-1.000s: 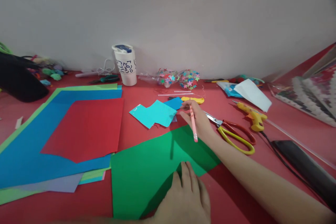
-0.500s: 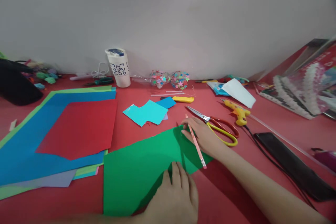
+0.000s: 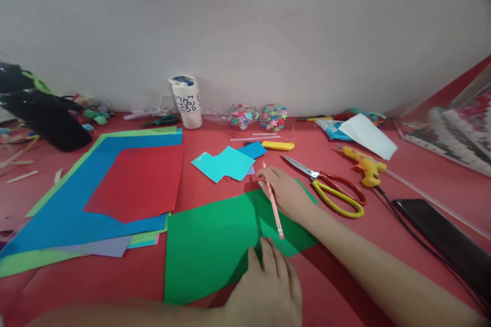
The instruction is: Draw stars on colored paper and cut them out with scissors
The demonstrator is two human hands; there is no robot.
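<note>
A green paper sheet (image 3: 215, 245) lies on the red table (image 3: 115, 286) in front of me. My left hand (image 3: 268, 291) rests flat on the sheet's near edge, fingers stretched out. My right hand (image 3: 286, 194) is closed around a pink pencil (image 3: 273, 204) at the sheet's far corner, the pencil slanting down over the green paper with its eraser end toward me.
A stack of blue, red and light green sheets (image 3: 115, 184) lies at left. Cyan paper scraps (image 3: 224, 164), red-and-yellow scissors (image 3: 333, 189), a yellow glue gun (image 3: 366, 168), a yellow cutter (image 3: 278, 145), a white cup (image 3: 186, 101) and a black pouch (image 3: 445, 237) surround the sheet.
My right hand came back from the cyan scraps to the green sheet's far corner with the pencil. The left hand stayed on the sheet. The view shifted slightly.
</note>
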